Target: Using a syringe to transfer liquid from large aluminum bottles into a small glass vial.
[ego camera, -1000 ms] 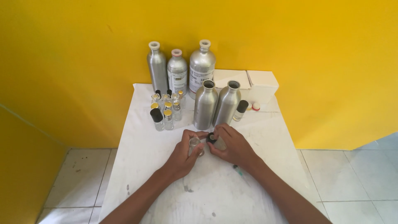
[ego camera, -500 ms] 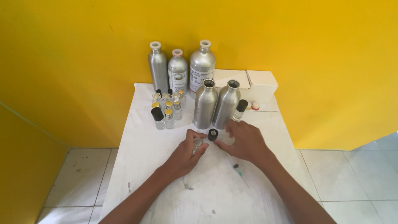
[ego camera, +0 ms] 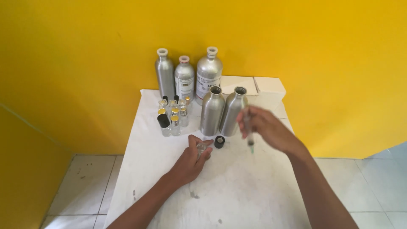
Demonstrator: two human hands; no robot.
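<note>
My left hand (ego camera: 190,159) rests on the white table (ego camera: 237,186) and grips a small clear glass vial (ego camera: 201,148) that stands uncapped. A small black cap (ego camera: 219,141) lies on the table just right of the vial. My right hand (ego camera: 265,126) is raised above the table, blurred, and holds a syringe (ego camera: 249,138) with its green tip pointing down. Two open silver aluminium bottles (ego camera: 211,111) (ego camera: 232,111) stand just behind the vial, left of my right hand.
Three capped silver bottles (ego camera: 185,77) line the yellow wall at the back. A cluster of several small glass vials (ego camera: 171,113) with gold and black caps stands at the table's left. A white box (ego camera: 258,87) sits at the back right. Tiled floor surrounds the table.
My right hand took the black cap off the vial, set it down, then picked the syringe up off the table and raised it. My left hand kept hold of the vial.
</note>
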